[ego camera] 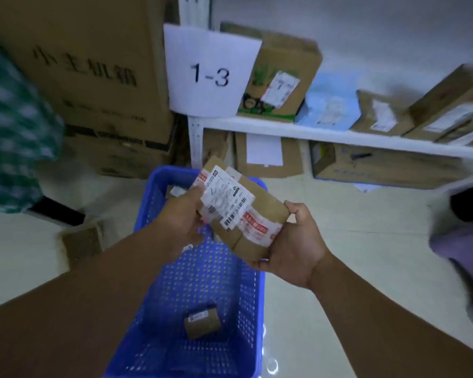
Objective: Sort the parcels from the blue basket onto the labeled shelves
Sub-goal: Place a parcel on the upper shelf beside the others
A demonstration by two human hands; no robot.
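Shelf (pixel 311 133) marked 1-3 stands behind the basket (pixel 202 282). Above it, left hand (pixel 180 216) and right hand (pixel 292 241) grip the parcel (pixel 260 207) at opposite ends. It looks light and stiff, its tape (pixel 260 227) slick, so hold bare cardboard.

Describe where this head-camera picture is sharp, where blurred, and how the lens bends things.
Head view: sharpest on the held parcel between the left hand and right hand; head view: motion smear at the edges, worst on the green patterned cloth and the right-end boxes; head view: the wide lens swells the near forearms, light is dim and bluish, glare spots on the floor.
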